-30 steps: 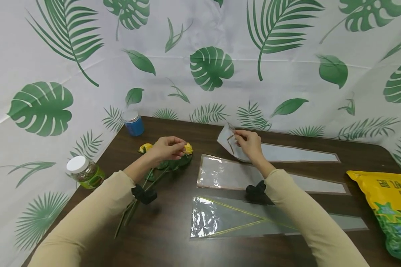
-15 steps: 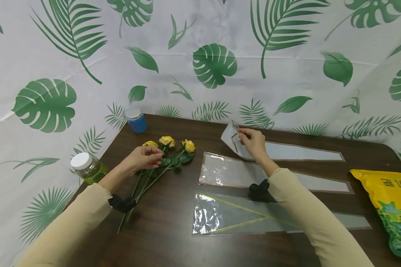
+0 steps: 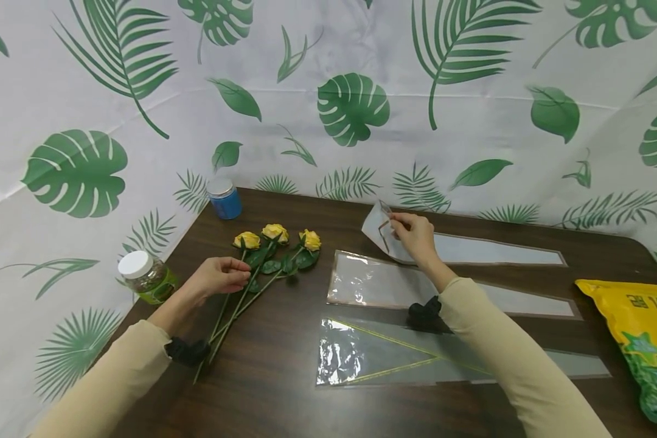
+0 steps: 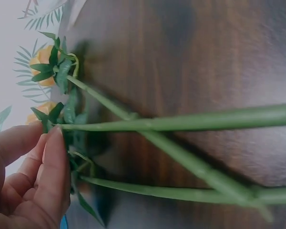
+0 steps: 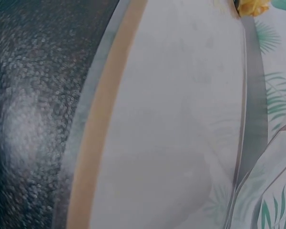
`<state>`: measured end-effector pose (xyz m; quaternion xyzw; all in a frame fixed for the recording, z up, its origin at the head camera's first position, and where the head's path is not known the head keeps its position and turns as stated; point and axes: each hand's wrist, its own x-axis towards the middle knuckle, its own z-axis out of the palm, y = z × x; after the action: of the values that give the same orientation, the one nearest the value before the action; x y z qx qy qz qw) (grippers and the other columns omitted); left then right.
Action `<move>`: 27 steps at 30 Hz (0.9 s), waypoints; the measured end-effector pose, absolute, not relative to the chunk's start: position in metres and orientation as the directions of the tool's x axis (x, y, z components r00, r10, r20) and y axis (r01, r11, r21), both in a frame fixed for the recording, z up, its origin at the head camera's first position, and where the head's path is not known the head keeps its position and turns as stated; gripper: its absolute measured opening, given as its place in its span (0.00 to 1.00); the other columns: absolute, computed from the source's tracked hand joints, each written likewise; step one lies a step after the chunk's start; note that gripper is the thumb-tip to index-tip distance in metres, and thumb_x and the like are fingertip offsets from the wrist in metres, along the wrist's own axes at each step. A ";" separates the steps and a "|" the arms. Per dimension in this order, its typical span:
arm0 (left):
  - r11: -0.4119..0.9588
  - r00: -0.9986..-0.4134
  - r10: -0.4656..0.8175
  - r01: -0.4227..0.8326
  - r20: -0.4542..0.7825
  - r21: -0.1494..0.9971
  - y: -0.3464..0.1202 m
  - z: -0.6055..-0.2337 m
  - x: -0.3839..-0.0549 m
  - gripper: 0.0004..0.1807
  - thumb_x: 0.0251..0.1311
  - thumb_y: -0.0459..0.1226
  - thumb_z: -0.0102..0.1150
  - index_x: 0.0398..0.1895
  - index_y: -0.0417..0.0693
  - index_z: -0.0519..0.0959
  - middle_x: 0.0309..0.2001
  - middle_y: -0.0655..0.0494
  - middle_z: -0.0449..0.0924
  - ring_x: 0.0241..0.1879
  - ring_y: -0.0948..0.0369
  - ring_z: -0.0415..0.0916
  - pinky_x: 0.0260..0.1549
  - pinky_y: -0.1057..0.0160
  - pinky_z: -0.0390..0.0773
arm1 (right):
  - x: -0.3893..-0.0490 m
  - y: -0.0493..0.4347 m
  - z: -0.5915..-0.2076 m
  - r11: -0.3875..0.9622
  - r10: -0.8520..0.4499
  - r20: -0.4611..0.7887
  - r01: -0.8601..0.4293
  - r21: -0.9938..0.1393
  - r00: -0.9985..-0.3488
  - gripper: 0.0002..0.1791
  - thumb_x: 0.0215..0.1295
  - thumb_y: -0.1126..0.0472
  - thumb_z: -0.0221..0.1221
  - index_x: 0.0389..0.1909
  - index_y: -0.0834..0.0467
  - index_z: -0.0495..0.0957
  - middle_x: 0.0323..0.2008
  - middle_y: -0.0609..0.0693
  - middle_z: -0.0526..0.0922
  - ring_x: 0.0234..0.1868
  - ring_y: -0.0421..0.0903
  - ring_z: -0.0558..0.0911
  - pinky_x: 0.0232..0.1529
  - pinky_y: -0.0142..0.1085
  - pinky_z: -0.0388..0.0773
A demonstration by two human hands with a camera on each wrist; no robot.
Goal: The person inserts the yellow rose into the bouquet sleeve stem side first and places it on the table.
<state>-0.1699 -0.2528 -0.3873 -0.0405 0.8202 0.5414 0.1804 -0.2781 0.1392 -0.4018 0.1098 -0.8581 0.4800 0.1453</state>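
On the dark wood tabletop (image 3: 274, 395), left side: three yellow roses, heads toward the back, stems converging and crossing toward the front. Left hand (image 3: 219, 277) sits at the left rose (image 3: 246, 240); in the left wrist view thumb and fingertips pinch the stem (image 4: 205, 117) just below the bloom. Middle rose (image 3: 275, 232) and right rose (image 3: 309, 240) lie just beside it, leaves overlapping.

Right of the flowers: three flat tapered wrappers, side by side, narrow ends to the right. Right hand (image 3: 413, 236) pinches the raised, curled wide end of the far wrapper (image 3: 493, 249), which has a brown border. Middle wrapper (image 3: 372, 280), also brown-bordered, lies flat; near wrapper (image 3: 369, 356) is clear with yellow lines.

Surroundings: blue jar (image 3: 227, 205) at the back left corner; white-lidded jar (image 3: 152, 283) at the left edge; yellow-and-green bag (image 3: 635, 322) at far right. Leaf-print cloth (image 3: 285, 146) stands behind.
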 end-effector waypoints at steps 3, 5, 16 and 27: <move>0.407 -0.933 0.131 -0.257 -0.334 0.877 -0.255 -0.392 -0.168 0.19 0.64 0.30 0.53 0.54 0.25 0.70 0.38 0.52 0.81 0.36 0.67 0.79 0.42 0.63 0.81 | -0.276 0.139 -0.402 0.496 -0.044 0.363 -0.336 -0.801 -0.931 0.11 0.63 0.67 0.58 0.43 0.68 0.82 0.39 0.61 0.85 0.26 0.45 0.84 0.27 0.25 0.79; 0.409 -0.934 0.130 -0.254 -0.332 0.876 -0.256 -0.394 -0.167 0.19 0.63 0.30 0.54 0.53 0.25 0.70 0.37 0.54 0.82 0.35 0.67 0.79 0.41 0.63 0.81 | -0.276 0.138 -0.402 0.501 -0.038 0.348 -0.319 -0.804 -0.937 0.11 0.63 0.67 0.58 0.43 0.69 0.81 0.40 0.61 0.85 0.27 0.48 0.84 0.27 0.24 0.79; 0.477 -0.951 0.107 -0.208 -0.291 0.854 -0.251 -0.399 -0.163 0.19 0.60 0.32 0.58 0.51 0.26 0.72 0.38 0.44 0.82 0.35 0.63 0.80 0.38 0.61 0.82 | -0.278 0.137 -0.401 0.527 -0.052 0.284 -0.268 -0.806 -0.957 0.13 0.66 0.67 0.56 0.47 0.69 0.80 0.43 0.61 0.84 0.34 0.56 0.84 0.27 0.17 0.75; 0.601 -0.972 0.068 -0.141 -0.226 0.787 -0.242 -0.399 -0.161 0.15 0.55 0.30 0.61 0.45 0.30 0.76 0.31 0.49 0.81 0.26 0.67 0.76 0.29 0.68 0.79 | -0.278 0.136 -0.403 0.494 -0.043 0.278 -0.262 -0.829 -0.960 0.12 0.65 0.67 0.56 0.46 0.69 0.80 0.43 0.62 0.83 0.34 0.57 0.84 0.28 0.19 0.77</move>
<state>-0.1609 -0.2425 -0.3988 -0.0208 0.8870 0.4462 0.1172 -0.2780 0.1355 -0.4029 0.0890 -0.8571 0.4951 0.1109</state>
